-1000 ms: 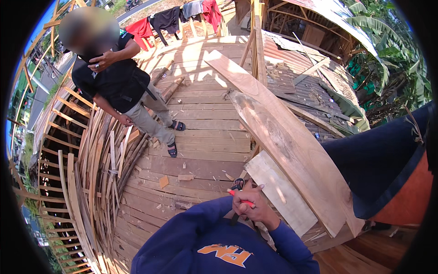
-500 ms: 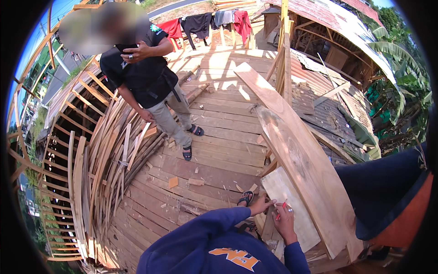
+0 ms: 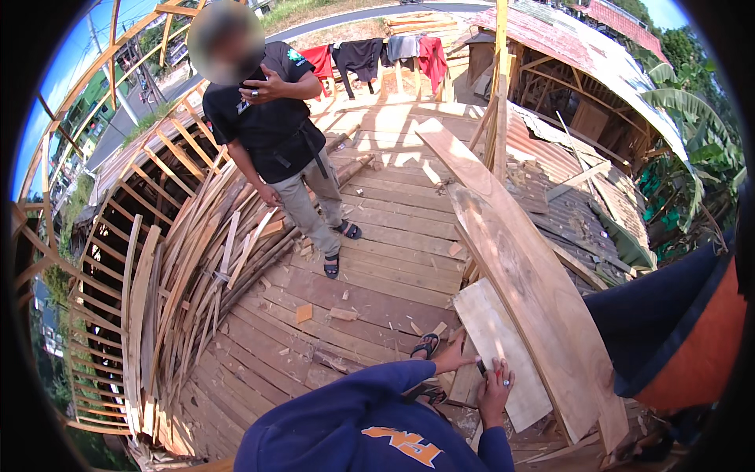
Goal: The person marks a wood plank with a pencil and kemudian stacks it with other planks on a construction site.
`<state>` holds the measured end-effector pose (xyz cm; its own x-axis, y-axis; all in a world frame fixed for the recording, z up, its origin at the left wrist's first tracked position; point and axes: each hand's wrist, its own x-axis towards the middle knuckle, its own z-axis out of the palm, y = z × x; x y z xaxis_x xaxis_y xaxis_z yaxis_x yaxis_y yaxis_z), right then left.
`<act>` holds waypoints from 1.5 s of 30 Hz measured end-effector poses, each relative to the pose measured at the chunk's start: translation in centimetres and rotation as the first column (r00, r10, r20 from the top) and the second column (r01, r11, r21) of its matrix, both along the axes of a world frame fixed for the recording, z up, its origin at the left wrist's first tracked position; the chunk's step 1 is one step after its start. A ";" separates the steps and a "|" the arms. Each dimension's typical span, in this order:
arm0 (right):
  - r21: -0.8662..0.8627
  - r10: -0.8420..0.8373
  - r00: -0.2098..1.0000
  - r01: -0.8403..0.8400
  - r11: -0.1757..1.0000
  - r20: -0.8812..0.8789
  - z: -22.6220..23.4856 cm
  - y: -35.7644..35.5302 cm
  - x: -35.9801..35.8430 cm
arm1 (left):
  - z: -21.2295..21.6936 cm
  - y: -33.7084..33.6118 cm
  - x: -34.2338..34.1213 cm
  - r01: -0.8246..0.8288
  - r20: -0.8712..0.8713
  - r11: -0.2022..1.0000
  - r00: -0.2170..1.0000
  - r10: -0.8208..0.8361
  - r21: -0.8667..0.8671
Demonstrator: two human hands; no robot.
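A: Twelve o'clock?
B: Clothes (image 3: 358,63) hung in a row: red, black, grey, red. Road (image 3: 330,30) beyond.
A: Between ten and eleven?
B: Co-worker (image 3: 271,130), standing. Black shirt, pale trousers, sandals, one forearm raised.
A: Nine?
B: Heaped long timber strips (image 3: 197,267).
A: Two?
B: Rusty corrugated sheeting (image 3: 527,149); banana leaves (image 3: 684,102) farther out.
A: Half past three?
B: Dark-blue cloth (image 3: 653,315), orange cloth (image 3: 700,354) adjoining.

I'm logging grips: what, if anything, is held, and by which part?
The right hand holds a red object, its gripped part hidden; whether the left hand grips the small dark object beside it cannot be told.
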<state>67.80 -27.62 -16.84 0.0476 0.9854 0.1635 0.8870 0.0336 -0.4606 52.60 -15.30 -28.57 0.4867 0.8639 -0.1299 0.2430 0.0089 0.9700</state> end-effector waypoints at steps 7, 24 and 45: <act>-0.037 -0.026 0.995 0.023 0.999 -0.092 1.1 -0.2 -0.4 | 4.7 -3.1 0.8 -0.038 -0.060 0.993 0.998 0.032 -0.113; 0.342 0.540 0.777 -0.435 0.833 -0.325 17.4 8.4 -8.5 | 3.0 -3.2 0.2 0.041 0.155 0.940 0.988 0.013 -0.338; -0.244 0.634 0.647 -0.755 0.608 -0.423 15.9 14.3 -10.9 | 5.0 -2.6 1.3 -0.105 0.062 0.983 0.991 0.116 -0.153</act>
<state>56.91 -13.31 -0.91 -0.6968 0.7076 -0.1177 0.5016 0.3633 -0.7851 53.87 -17.91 -23.56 0.4021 0.8862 -0.2303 0.1635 0.1780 0.9704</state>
